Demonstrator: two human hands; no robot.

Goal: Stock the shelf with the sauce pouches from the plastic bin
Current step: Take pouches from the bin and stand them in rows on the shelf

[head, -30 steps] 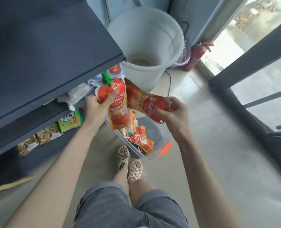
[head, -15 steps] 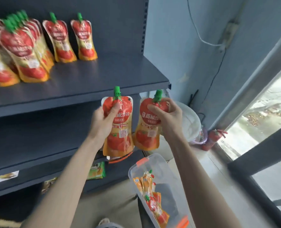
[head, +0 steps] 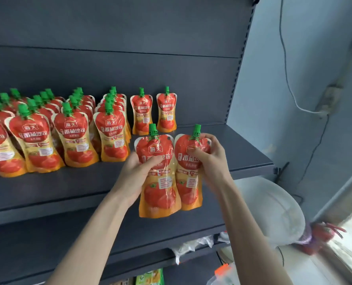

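Observation:
My left hand (head: 137,173) grips a red and orange tomato sauce pouch (head: 158,194) with a green cap, held upright. Beside it, my right hand (head: 211,159) grips a second sauce pouch (head: 186,188). Both pouches hang in front of the dark shelf (head: 243,155), over its front edge. On the shelf stand several rows of the same pouches (head: 74,132) at the left, and two single pouches (head: 142,114) at the back. Only a corner of the plastic bin (head: 222,276) with its orange clip shows at the bottom.
The shelf has bare room to the right of the standing pouches. A white bucket (head: 273,212) sits on the floor at the right, with a red fire extinguisher (head: 323,233) beyond it. Lower shelves hold other packets (head: 150,277). A cable (head: 288,79) runs down the blue wall.
Both hands have lifted their pouches from the bin up to the level of the stocked shelf. The view has tilted up from the floor to the shelf.

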